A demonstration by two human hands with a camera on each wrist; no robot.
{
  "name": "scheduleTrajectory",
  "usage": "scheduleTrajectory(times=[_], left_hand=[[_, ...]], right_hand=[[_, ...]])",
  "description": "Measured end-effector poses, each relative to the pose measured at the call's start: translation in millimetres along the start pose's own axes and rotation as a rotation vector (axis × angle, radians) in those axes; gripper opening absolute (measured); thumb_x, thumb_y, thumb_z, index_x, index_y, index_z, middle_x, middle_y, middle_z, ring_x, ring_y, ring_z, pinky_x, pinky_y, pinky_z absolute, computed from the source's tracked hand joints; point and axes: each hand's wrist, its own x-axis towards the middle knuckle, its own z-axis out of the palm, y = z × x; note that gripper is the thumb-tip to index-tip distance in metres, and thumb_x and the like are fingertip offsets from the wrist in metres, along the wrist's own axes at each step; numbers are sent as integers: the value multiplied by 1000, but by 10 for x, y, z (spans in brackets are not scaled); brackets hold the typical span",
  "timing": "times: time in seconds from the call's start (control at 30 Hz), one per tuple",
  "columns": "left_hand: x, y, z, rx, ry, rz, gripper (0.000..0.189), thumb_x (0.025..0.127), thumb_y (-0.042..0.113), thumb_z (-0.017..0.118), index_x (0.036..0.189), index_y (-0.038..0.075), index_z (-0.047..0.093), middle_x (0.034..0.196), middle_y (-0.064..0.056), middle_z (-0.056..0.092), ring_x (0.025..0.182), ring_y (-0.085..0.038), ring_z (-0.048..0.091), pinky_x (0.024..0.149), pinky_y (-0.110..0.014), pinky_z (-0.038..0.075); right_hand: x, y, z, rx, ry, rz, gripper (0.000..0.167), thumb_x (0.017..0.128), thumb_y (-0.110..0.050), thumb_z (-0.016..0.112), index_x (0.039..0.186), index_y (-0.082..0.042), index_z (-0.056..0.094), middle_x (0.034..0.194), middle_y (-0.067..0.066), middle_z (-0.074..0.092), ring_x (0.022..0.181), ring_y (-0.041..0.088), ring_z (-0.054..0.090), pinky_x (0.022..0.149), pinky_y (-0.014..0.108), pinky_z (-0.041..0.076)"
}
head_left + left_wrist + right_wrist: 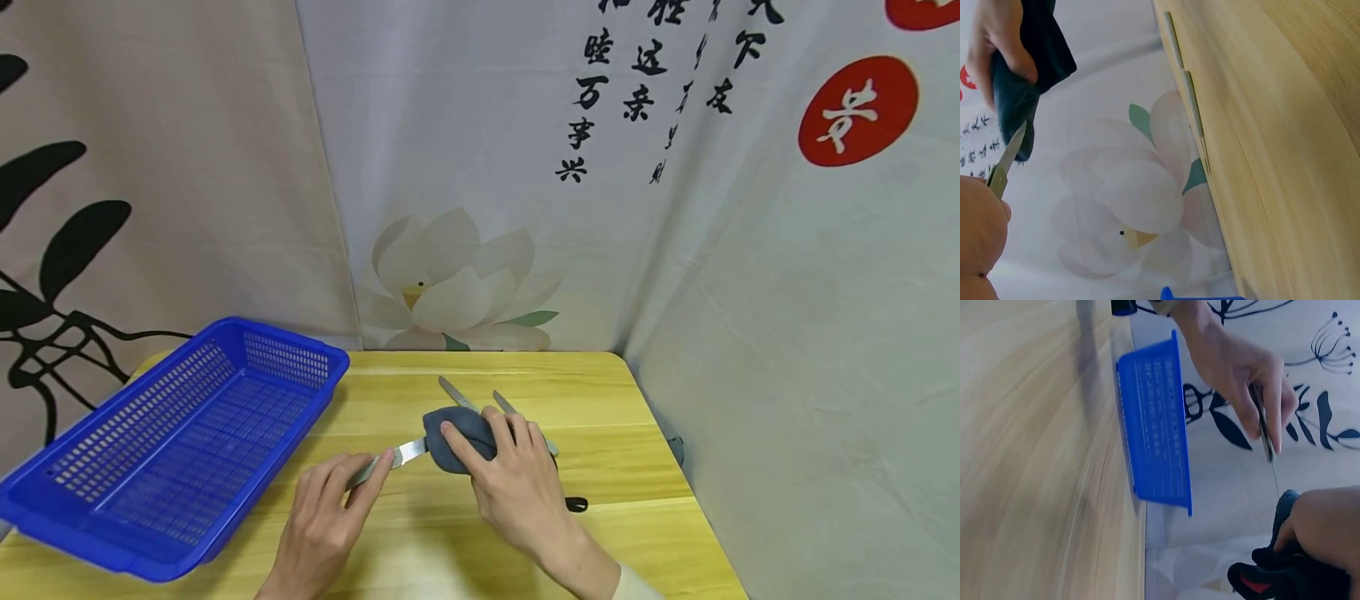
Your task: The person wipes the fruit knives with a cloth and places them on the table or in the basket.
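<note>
The left hand point(322, 512) pinches a slim grey-handled steel knife point(363, 476); at right, the right hand point(521, 479) grips bunched blue-grey cloth point(442, 454), best kept thick against the blade point(411, 451).

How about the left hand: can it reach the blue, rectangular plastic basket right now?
Probably yes: nothing seems to stand between the left hand and the basket. But its fingers hold a grey-handled, metal-bladed knife, so grabbing would likely mean putting that down first.
</note>
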Motion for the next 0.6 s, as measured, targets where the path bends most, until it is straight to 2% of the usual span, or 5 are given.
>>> scheduleTrajectory(times=[0.23, 0.33, 0.47, 0.6], left_hand=[[-6, -42, 7, 17, 46, -5, 33, 118, 4, 51, 114, 0, 83, 98, -22, 74, 84, -37, 63, 70, -44, 46], [-15, -56, 7, 19, 38, -11, 33, 117, 4, 51, 114, 1, 84, 98, -21, 74, 84, -37, 63, 71, -44, 46], [-27, -65, 10, 15, 8, -13, 34, 118, 6, 50, 116, 1, 84, 99, -21, 73, 85, -36, 63, 72, -44, 46], [-37, -54, 20, 6, -17, -10, 35, 119, 8, 49, 117, 2, 84, 100, -20, 73, 86, -35, 62, 70, -44, 45]], right_hand=[[-121, 262, 86, 21, 1, 104, 68, 95, -16, 83, 158, -34, 64, 139, 21, 66, 107, 36, 62, 87, 45, 54], [-156, 310, 84, 46, 15, 139, 72, 92, -11, 83, 159, -33, 64, 138, 22, 66, 106, 36, 61, 89, 47, 55], [-131, 234, 24, 94, 42, 118, 78, 90, -11, 84, 162, -32, 62, 142, 23, 66, 109, 35, 61, 91, 46, 54], [-40, 50, -64, 88, 51, 52, 83, 89, -16, 87, 164, -34, 58, 145, 20, 64, 110, 32, 60, 90, 44, 54]])
